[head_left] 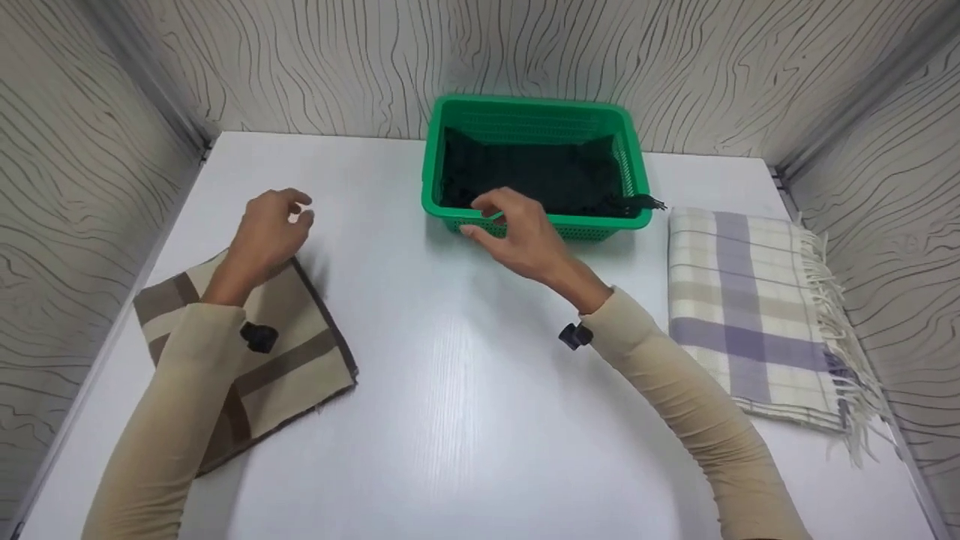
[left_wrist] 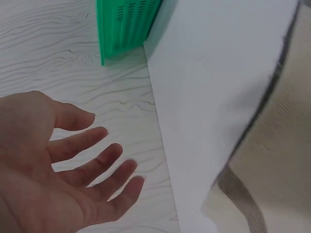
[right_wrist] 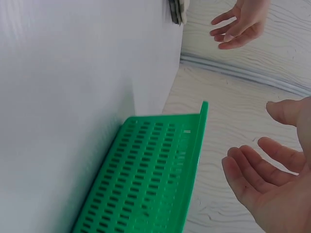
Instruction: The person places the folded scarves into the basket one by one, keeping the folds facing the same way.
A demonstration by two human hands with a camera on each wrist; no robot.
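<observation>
basket: green [head_left: 534, 120], at the middle of the desk's far edge, against the wall.
in basket: a dark scarf [head_left: 540, 176] lies across the bottom; its fringed end hangs over the near right rim.
done, as I judge it: one scarf is packed away.
left to do, as I judge it: two scarves are not yet in the basket.
tan scarf: folded, brown-striped [head_left: 289, 360], near the desk's left edge, partly under the left forearm.
plaid scarf: folded, cream and lilac with a fringe [head_left: 750, 307], along the desk's right edge, just beside the basket.
left hand: [head_left: 266, 232] raised over the far corner of the tan scarf, fingers spread and loosely bent, holding nothing; the left wrist view shows an empty palm [left_wrist: 43, 179].
right hand: [head_left: 517, 229] at the basket's near rim, fingers relaxed and apart, gripping nothing; empty palm in the right wrist view [right_wrist: 272, 179]. Whether a fingertip touches the rim I cannot tell.
desk: white [head_left: 450, 390], bare between the two folded scarves.
</observation>
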